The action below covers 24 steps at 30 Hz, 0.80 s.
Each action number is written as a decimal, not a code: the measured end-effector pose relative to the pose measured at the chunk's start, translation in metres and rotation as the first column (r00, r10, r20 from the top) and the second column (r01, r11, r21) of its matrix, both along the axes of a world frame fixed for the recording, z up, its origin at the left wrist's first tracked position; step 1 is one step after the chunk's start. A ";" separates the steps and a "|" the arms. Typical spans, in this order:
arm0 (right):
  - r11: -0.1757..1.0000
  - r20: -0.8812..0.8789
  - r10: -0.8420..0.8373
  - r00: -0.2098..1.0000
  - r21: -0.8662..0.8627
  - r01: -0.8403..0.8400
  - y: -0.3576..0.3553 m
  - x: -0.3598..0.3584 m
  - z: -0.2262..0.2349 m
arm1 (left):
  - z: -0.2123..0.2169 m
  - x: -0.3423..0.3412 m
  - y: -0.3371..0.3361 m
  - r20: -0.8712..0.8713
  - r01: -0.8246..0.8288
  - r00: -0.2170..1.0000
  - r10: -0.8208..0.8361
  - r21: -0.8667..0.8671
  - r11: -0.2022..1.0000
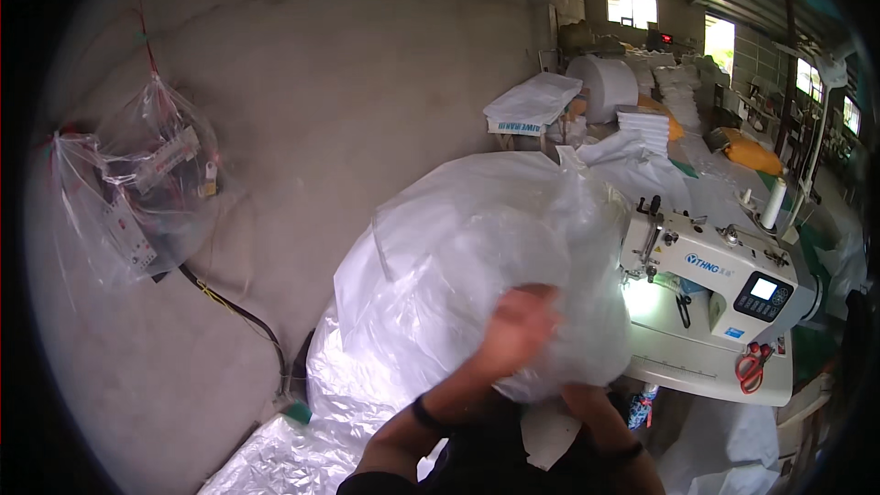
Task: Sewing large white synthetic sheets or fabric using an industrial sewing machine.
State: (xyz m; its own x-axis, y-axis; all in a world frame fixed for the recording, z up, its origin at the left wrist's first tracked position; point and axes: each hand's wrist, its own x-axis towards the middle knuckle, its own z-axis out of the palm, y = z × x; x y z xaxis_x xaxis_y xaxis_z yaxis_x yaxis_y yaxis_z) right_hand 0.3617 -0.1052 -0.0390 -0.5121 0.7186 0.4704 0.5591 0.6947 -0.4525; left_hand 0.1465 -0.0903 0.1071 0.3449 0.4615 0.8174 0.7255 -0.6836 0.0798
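A large, puffed-out translucent white plastic bag point(458, 238) fills the middle of the view in front of me. Against its near side is my left hand point(524, 328), smeared by motion, so its fingers cannot be made out. My right hand point(587, 396) reaches under the bag's lower right edge, and the plastic hides its fingers. Just right of the bag stands a white sewing machine point(706, 261) with its lamp lit. Red-handled scissors point(753, 368) and small black thread snips point(683, 309) lie on the machine's white table point(669, 362).
Crinkled shiny sheeting point(284, 458) spreads at lower left, beside a grey wall point(367, 55). Plastic-wrapped electrical boxes point(137, 192) hang there, with a black cable point(243, 312) running down. Behind the machine are a thread cone point(775, 203), a white roll point(608, 90) and stacked white sheets point(644, 128).
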 end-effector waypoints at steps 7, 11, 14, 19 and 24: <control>0.535 -0.800 -0.593 0.090 -0.475 -0.698 -0.092 0.151 -0.015 | -0.069 -0.145 -0.003 0.484 0.288 0.597 0.640 -0.874 0.392; 0.487 -0.706 -0.688 -0.168 -0.277 -0.828 -0.124 0.189 -0.024 | -0.120 -0.130 0.019 0.633 0.745 0.515 0.577 -0.664 0.064; 0.465 -0.659 -0.709 -0.251 -0.169 -0.869 -0.139 0.189 -0.034 | -0.123 -0.097 0.067 0.868 0.938 0.236 0.437 -0.321 0.129; 0.483 -0.628 -0.732 -0.265 -0.204 -0.852 -0.149 0.162 -0.017 | -0.084 -0.049 0.158 0.938 0.976 -0.077 0.337 0.002 0.218; 0.468 -0.548 -0.835 -0.053 -0.655 -0.594 -0.154 0.109 0.062 | -0.049 -0.062 0.172 0.992 0.889 0.103 0.069 -0.123 0.442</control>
State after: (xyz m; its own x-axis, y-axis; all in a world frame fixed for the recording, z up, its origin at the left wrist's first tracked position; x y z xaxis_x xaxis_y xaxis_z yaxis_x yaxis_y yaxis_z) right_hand 0.4706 -0.2595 0.0227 -0.0220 0.9003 -0.4348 -0.8055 -0.2736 -0.5257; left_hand 0.0849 0.0820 0.0583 0.0801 0.9588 0.2725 -0.5687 -0.1806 0.8025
